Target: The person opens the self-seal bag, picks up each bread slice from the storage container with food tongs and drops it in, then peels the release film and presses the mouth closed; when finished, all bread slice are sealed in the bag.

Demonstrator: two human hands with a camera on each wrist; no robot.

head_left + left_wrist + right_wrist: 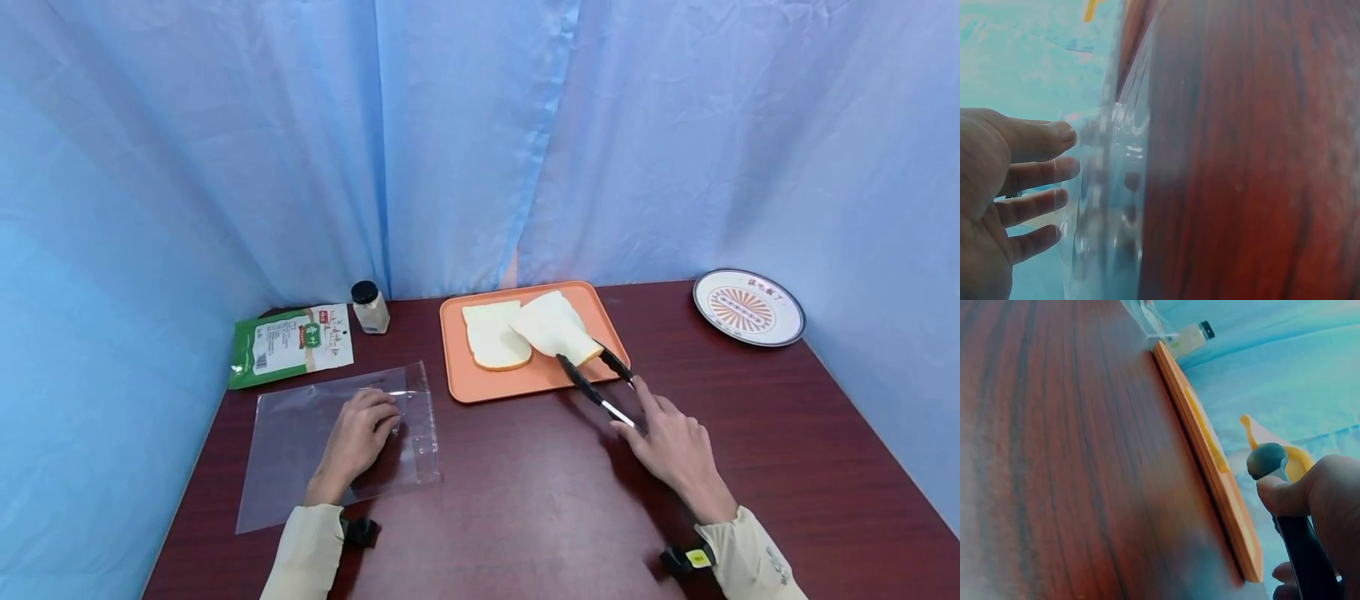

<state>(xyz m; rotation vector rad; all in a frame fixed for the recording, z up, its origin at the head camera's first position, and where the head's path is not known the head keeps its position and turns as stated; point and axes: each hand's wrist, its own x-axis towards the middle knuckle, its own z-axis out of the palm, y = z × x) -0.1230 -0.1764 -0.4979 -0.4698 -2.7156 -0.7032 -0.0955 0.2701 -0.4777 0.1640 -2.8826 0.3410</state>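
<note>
Blue curtain [465, 142] hangs past both hands and down each side of the bench [510, 500], which is dark reddish wood with a bit of shine. Under the left hand [360, 433] lies a clear bag [288, 442], thin and probably slippery, so I'd take it by an edge. That grip's fingers are apart, touching the plastic and not clamped on anything I can make out. Ahead of the right hand [671, 446], off to its left, sits an orange tray [487, 385]; a plate [741, 308] is farther out to its right. Now the bread slice [553, 323]: it's tilted over the tray, just beyond the right grip, which is clamped on tongs [579, 382] pinching the near end. Looks super light and soft, easy to crush or tear, so crust edge and gentle pressure imo. Smallest is a black-lidded jar [371, 310] beyond the left grip.
</note>
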